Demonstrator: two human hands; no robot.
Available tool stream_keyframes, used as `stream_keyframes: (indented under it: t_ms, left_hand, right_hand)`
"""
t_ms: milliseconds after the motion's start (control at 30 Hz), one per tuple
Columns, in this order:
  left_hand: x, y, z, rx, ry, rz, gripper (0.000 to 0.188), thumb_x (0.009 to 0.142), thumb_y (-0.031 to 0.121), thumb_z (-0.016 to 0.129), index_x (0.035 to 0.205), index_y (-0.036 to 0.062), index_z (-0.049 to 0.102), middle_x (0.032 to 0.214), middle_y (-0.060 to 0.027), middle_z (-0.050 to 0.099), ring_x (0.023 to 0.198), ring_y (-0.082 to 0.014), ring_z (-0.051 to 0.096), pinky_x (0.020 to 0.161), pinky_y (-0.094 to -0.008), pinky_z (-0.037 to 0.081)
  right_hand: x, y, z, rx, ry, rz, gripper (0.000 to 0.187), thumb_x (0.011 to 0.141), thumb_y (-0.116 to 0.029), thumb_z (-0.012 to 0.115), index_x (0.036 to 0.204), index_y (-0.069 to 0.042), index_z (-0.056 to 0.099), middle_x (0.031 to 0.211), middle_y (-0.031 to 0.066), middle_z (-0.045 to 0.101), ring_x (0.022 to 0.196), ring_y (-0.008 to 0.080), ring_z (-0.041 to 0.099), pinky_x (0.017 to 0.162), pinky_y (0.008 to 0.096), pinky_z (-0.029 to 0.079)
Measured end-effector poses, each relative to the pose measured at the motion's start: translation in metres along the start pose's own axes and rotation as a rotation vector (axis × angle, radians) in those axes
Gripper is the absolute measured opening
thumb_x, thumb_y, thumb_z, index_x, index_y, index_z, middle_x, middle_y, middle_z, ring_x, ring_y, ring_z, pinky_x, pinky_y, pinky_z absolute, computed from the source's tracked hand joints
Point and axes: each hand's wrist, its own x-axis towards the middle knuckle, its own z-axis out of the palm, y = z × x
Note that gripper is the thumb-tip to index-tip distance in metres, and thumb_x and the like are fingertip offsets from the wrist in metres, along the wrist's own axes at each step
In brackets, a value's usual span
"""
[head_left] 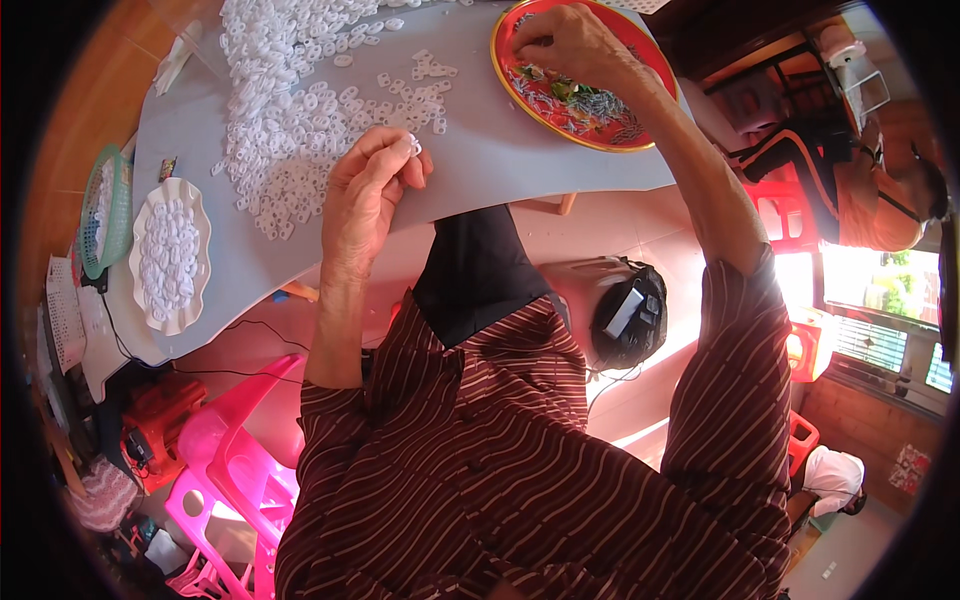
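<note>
My left hand (362, 195) is raised over the near edge of the grey table (480, 165). Its thumb and fingers pinch a small white plastic piece (413, 146). To the right, my right hand (580, 45) reaches down over a round red tray (572, 138) with a yellow rim. Those fingers are curled together low over the tray; whatever is between them is hidden. Many small silvery metal pieces (628, 124) lie scattered in the tray over a printed pattern. A big heap of white oval plastic pieces (265, 105) spreads across the table beyond and left of my left hand.
On the left stand a white scalloped dish (138, 240) full of white pieces and a green basket (120, 230). Below are a pink plastic chair (230, 450) and a black bag (640, 325). Two people (885, 210) are off to the right by red stools (785, 205).
</note>
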Motion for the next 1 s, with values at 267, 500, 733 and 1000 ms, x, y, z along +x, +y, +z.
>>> stream_keyframes:
  t_ms: [267, 500, 733, 1000]
  left_hand:
    - [0.0, -0.002, -0.001, -0.012, -0.014, 0.013, 0.01, 0.088, 0.009, 0.054, 0.087, 0.0005, 0.058, 0.068, -0.0044, 0.052, 0.073, -0.015, 0.053, 0.075, -0.0279, 0.043]
    - [0.0, -0.002, -0.001, 0.001, -0.004, 0.002, 0.01, 0.088, 0.009, 0.055, 0.089, 0.0001, 0.059, 0.068, -0.0041, 0.053, 0.074, -0.015, 0.054, 0.074, -0.0272, 0.044]
    - [-0.002, -0.002, -0.002, -0.009, 0.003, -0.001, 0.011, 0.088, 0.011, 0.055, 0.089, 0.0004, 0.058, 0.069, -0.0041, 0.053, 0.074, -0.0148, 0.054, 0.073, -0.0269, 0.044]
    - [0.0, 0.0, 0.003, 0.023, -0.029, -0.003, 0.012, 0.088, 0.012, 0.056, 0.089, 0.0006, 0.058, 0.069, -0.004, 0.054, 0.074, -0.0134, 0.055, 0.073, -0.0265, 0.044]
  right_hand:
    - [0.002, -0.004, 0.014, 0.036, -0.028, 0.166, 0.014, 0.074, -0.014, 0.064, 0.081, -0.005, 0.07, 0.064, 0.0091, 0.065, 0.059, 0.015, 0.064, 0.059, 0.0276, 0.051]
    - [0.005, 0.005, -0.009, 0.179, 0.126, 0.002, 0.01, 0.069, -0.011, 0.063, 0.074, -0.003, 0.066, 0.066, 0.0152, 0.062, 0.06, 0.0256, 0.061, 0.057, 0.0348, 0.049]
    - [0.01, -0.021, -0.006, 0.012, -0.021, 0.159, 0.013, 0.067, -0.014, 0.062, 0.072, -0.003, 0.065, 0.067, 0.018, 0.061, 0.063, 0.0295, 0.062, 0.059, 0.0396, 0.05]
    - [0.013, -0.021, -0.007, -0.207, 0.026, 0.079, 0.016, 0.067, -0.014, 0.06, 0.073, -0.001, 0.066, 0.072, 0.0222, 0.063, 0.065, 0.0336, 0.063, 0.061, 0.042, 0.052]
